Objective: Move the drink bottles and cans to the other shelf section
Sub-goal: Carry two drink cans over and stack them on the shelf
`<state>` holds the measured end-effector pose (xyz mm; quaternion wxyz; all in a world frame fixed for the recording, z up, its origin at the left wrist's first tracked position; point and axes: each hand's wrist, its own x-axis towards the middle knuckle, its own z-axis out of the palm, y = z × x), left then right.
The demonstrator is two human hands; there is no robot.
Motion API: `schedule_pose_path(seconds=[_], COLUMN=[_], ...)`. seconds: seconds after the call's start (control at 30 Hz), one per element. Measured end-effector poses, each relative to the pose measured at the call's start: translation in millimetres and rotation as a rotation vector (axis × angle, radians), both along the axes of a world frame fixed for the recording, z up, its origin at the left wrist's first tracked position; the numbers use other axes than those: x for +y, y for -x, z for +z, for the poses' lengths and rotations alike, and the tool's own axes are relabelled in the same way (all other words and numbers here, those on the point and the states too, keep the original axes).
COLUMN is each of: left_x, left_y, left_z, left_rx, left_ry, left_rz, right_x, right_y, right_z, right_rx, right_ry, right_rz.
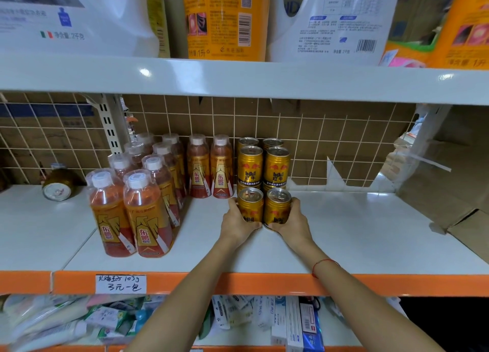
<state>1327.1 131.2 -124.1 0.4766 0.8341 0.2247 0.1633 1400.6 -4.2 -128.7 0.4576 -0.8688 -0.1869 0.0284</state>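
Two gold Red Bull cans stand side by side on the white shelf (344, 235). My left hand (236, 223) wraps the left can (250, 204). My right hand (292, 223) wraps the right can (277, 206). Behind them stacked gold cans (264, 165) stand against the wire back. To their left stand several orange drink bottles with white caps (144, 214), and two more bottles (210, 167) beside the stacked cans. One gold can (57, 185) lies on its side at the far left.
The shelf's orange front edge carries a handwritten price tag (120, 283). Cardboard boxes (449, 182) fill the right end. Large detergent jugs (333, 20) sit on the shelf above. Small packaged goods (79, 322) crowd the shelf below.
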Motion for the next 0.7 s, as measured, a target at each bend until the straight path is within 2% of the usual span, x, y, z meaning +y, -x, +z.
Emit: schedule_pose_path(seconds=[0.2, 0.33, 0.5, 0.7], left_x=[-4, -3, -3, 7], left_y=[24, 51, 91, 151], left_z=[14, 31, 45, 57], left_rx=[-0.096, -0.169, -0.224, -0.240], left_ry=[0.054, 0.008, -0.036, -0.065], left_rz=[0.016, 0.064, 0.115, 0.253], right_x=[-4, -10, -9, 9], right_y=[20, 42, 74, 114], right_z=[21, 33, 45, 63], right_rx=[-0.120, -0.135, -0.110, -0.179], right_ry=[-0.092, -0.155, -0.226, -0.247], right_rz=[-0.025, -0.007, 0.051, 0.159])
